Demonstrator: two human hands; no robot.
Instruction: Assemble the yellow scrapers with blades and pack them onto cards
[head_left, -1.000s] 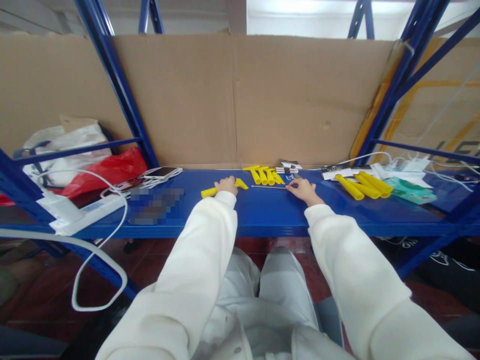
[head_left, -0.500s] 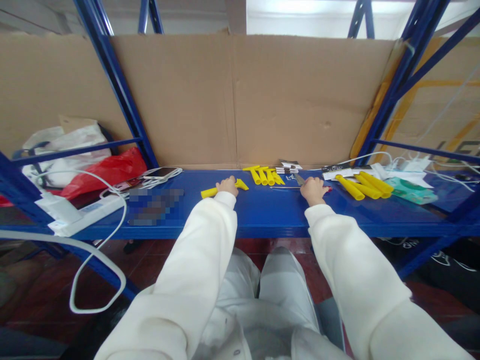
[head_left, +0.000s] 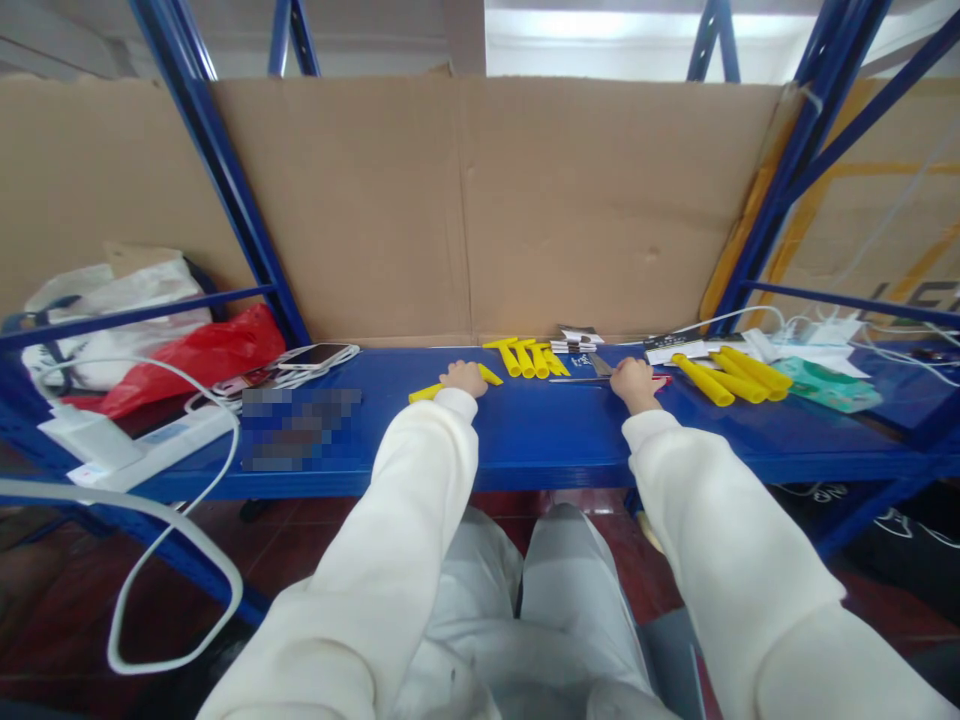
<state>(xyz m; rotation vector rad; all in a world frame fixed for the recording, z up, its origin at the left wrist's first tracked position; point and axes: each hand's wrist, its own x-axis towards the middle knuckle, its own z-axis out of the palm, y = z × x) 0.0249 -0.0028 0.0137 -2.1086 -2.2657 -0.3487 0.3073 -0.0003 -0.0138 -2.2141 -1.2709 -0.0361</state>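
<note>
A yellow T-shaped piece (head_left: 426, 393) lies in my left hand (head_left: 463, 378), whose fingers are closed around its middle; both ends show. My right hand (head_left: 634, 383) is closed over a thin metal rod tool (head_left: 576, 380); a red end sticks out on the hand's right side. A flat metal blade (head_left: 599, 366) lies just left of that hand, its other end hidden. Between my hands, further back, several short yellow T-shaped pieces (head_left: 523, 360) lie in a row. Right of my right hand are several longer yellow tubes (head_left: 703, 381).
The blue shelf (head_left: 547, 440) has a cardboard sheet (head_left: 465, 200) along its back. At left are a white power strip (head_left: 165, 450), looping cable, phone (head_left: 319, 356) and red bag (head_left: 202, 360). Small cards (head_left: 577, 338) lie at the back, a green packet (head_left: 829, 386) at right.
The view has shifted slightly. My left hand has moved a little right with the yellow piece. My right hand and the rod tool have also shifted slightly right.
</note>
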